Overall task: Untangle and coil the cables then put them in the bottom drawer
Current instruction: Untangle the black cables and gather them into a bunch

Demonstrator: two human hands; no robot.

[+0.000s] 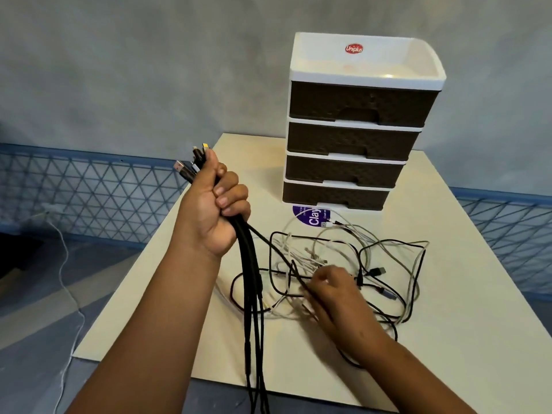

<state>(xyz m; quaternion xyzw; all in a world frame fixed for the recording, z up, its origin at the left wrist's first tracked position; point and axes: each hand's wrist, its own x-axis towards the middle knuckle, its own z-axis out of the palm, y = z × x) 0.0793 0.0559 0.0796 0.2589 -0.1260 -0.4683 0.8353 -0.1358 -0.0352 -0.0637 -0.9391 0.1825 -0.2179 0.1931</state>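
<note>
Black cables [252, 282], bunched, hanging straight down out of the left hand [213, 204] and running off past the near edge of the table [466, 339]; connector ends [194, 164] sticking up and fanning out just above the thumb. Clenching round that bunch, fingers wrapped fully over it, fist raised well above the tabletop. One black strand slanting away from below the fist, down and to the right, reaching the right hand [334, 297]. Resting low on the table among a loose tangle of white and black cables [373, 264], fingers curled and blurred; pinching that slanting strand or only touching it, impossible to tell. Spreading out from under and beyond the right hand, toward the far side and the right, loops overlapping, a few plugs lying free near the fingers. Standing farther back, beyond the tangle, a white drawer unit [355, 67] with four brown drawers, all pushed in; bottom drawer [331, 197] sitting nearest the tangle. Lying just in front of it, partly under a white lead, a round purple sticker [307, 216]. Trailing across the floor far to the left of the raised fist, a thin white cord [64, 264].
</note>
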